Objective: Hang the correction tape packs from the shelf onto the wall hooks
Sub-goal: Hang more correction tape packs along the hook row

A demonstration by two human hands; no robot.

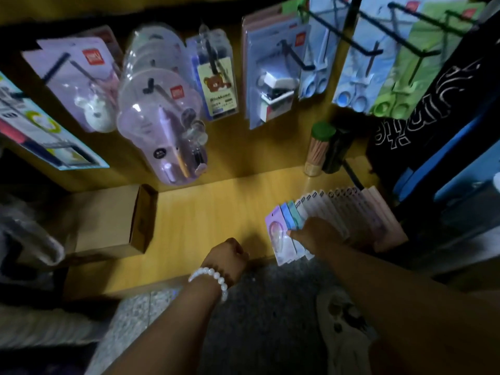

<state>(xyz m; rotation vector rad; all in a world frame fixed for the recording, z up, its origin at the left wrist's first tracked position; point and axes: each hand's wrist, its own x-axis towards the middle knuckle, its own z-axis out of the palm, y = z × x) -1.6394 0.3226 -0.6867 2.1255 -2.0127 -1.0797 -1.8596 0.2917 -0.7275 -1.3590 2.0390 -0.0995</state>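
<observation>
1. A fanned row of flat pastel correction tape packs [335, 215], lilac, blue, green and pink cards with hang holes at their far ends, lies on the yellow wooden shelf [205, 212] at its right end, the nearest packs overhanging the shelf's front edge.
2. Each pack's long axis runs from the front edge toward the back wall, so the hang holes point away from the person and toward the black wire wall hooks [297, 59] above.
3. The right hand [319, 235] is the nearer one: it rests directly on the near end of the row, over the lilac, blue and green packs at the row's left side.
4. Its fingers appear to bend down onto the lilac front pack [276, 234], touching it, but whether they are actually pinching it I cannot tell; the knuckles hide the tips.
5. The left hand [228, 254], with a white bead bracelet [211, 277] at the wrist, sits at the shelf's front edge just left of the packs, fingers curled into a loose fist and holding nothing.
6. No pack from this row is lifted yet; judging by this, picking one up comes next, then raising it to a hook.
</observation>
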